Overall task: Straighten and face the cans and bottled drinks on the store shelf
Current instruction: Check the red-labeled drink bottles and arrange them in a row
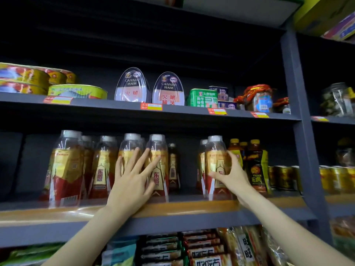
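Observation:
Several clear bottles of amber drink with yellow-and-red labels stand on the middle shelf [188, 206]. My left hand [132, 177] lies with straight, spread fingers against the fronts of two of them, touching the bottle [160, 146] at the right end of the left group. My right hand [229, 174] grips a separate bottle [216, 150] further right, thumb on its front and fingers round its right side. A gap separates the two groups, with a darker bottle [172, 166] set back in it. Yellow-capped dark bottles [256, 166] stand right of the gripped bottle.
Gold cans [282, 177] line the shelf's right end. The upper shelf carries flat fish tins [76, 91], two canned hams [168, 89], green and blue tins and jars. A grey upright post [301, 116] divides the bays. Snack packets [203, 248] fill the shelf below.

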A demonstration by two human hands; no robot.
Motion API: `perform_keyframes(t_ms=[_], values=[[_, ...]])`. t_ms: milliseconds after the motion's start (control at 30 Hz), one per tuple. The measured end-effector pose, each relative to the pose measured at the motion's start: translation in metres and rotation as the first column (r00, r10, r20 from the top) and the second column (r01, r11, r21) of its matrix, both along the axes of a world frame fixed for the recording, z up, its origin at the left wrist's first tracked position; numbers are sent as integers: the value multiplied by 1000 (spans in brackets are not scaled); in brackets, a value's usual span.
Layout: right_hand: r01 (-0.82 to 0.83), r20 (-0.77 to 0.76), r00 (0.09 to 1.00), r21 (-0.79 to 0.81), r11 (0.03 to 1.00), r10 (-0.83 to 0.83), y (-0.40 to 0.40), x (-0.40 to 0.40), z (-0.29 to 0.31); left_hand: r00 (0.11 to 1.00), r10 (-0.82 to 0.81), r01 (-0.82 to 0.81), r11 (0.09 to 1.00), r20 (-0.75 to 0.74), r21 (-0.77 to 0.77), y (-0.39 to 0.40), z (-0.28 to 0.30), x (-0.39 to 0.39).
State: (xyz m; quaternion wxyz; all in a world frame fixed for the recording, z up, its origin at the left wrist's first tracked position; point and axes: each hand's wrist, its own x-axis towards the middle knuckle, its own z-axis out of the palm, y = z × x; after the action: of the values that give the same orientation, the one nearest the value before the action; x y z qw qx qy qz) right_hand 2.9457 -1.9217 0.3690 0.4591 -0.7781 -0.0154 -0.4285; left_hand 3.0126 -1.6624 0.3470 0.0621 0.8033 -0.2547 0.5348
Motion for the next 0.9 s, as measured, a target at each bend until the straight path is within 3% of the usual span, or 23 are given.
perform_keyframes(t_ms=[133,233,300,400,467,533,900], values=[[172,-72,980,-159,972,-185,12,8,7,1000,-11,12,1000,23,-19,-1,-2,4],[339,290,924,-323,883,-249,35,7,12,999,18,-18,1000,41,-11,-1,-4,4],[271,350,928,-394,879,-129,55,14,21,998,34,-33,999,49,-7,-2,-3,4],[22,36,999,-325,945,-11,74,53,38,996,57,-58,998,64,15,-2,-3,3],[-78,-194,980,-147,986,48,76,84,46,996,58,-60,998,70,16,-2,-3,4],[-88,-315,947,-45,995,69,72,111,48,996,44,-45,999,73,3,-1,-4,7],[-130,-434,891,40,991,134,63,200,51,989,27,-26,1000,147,-9,0,-6,17]])
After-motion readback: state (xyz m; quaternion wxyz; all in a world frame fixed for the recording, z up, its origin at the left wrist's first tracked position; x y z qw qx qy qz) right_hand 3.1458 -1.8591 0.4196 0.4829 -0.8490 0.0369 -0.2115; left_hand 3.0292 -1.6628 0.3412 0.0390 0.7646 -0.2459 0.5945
